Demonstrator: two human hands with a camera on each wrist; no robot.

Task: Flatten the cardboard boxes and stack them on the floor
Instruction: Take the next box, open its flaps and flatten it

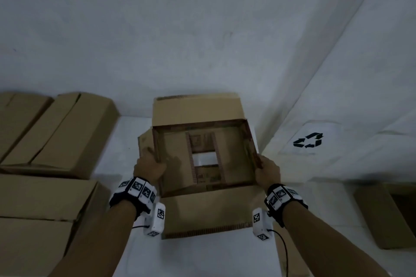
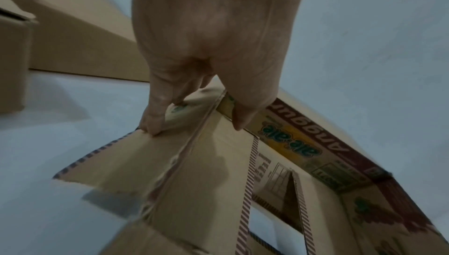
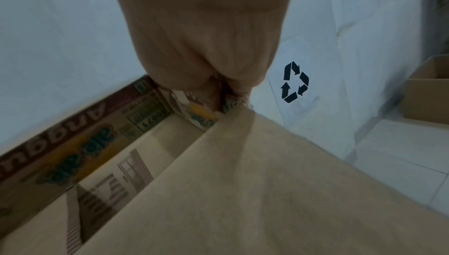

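An open brown cardboard box (image 1: 180, 171) with printed inside walls is held in front of me above the white floor, its flaps spread at front and back. Through a gap between its bottom flaps the white floor shows. My left hand (image 1: 149, 164) grips the box's left wall at the rim, fingers outside on the side flap (image 2: 136, 155) and thumb on the printed wall (image 2: 291, 138). My right hand (image 1: 266, 170) grips the right wall at its rim (image 3: 226, 103); the fingertips are hidden behind the cardboard.
Several closed brown boxes (image 1: 51, 132) are piled at the left. Another box (image 1: 387, 213) stands low at the right, seen open (image 3: 430, 94) in the right wrist view. A white wall with a black recycling symbol (image 1: 308, 140) rises at the right.
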